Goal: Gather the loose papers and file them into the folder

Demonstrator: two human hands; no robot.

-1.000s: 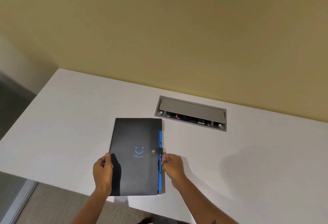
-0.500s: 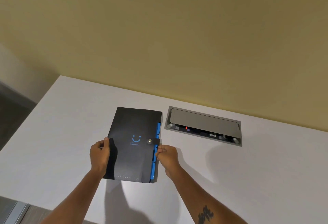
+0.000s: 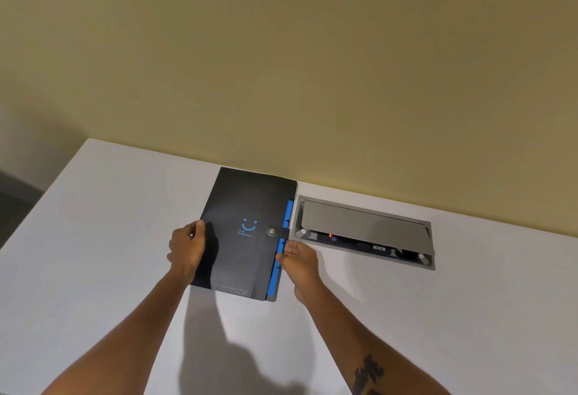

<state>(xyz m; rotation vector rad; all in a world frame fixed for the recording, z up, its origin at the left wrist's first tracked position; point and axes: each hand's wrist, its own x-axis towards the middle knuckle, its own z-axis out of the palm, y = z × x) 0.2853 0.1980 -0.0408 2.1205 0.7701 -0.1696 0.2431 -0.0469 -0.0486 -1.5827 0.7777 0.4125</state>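
A black folder (image 3: 247,207) with a blue smiley print, a snap strap and blue index tabs down its right edge lies closed on the white table (image 3: 93,269), its far edge close to the wall. My left hand (image 3: 186,247) grips the folder's left edge with the thumb on the cover. My right hand (image 3: 298,258) pinches the right edge at the blue tabs, just below the strap. No loose papers show in this view.
A grey cable hatch (image 3: 364,227) is set into the table right of the folder, its lid tilted open over sockets. A yellow wall (image 3: 312,66) runs directly behind the table. The table's left edge drops to a dark floor (image 3: 12,207).
Both hands have slid the folder away from me, from near the table's front edge to the back by the wall, beside the hatch. Both grips are unchanged.
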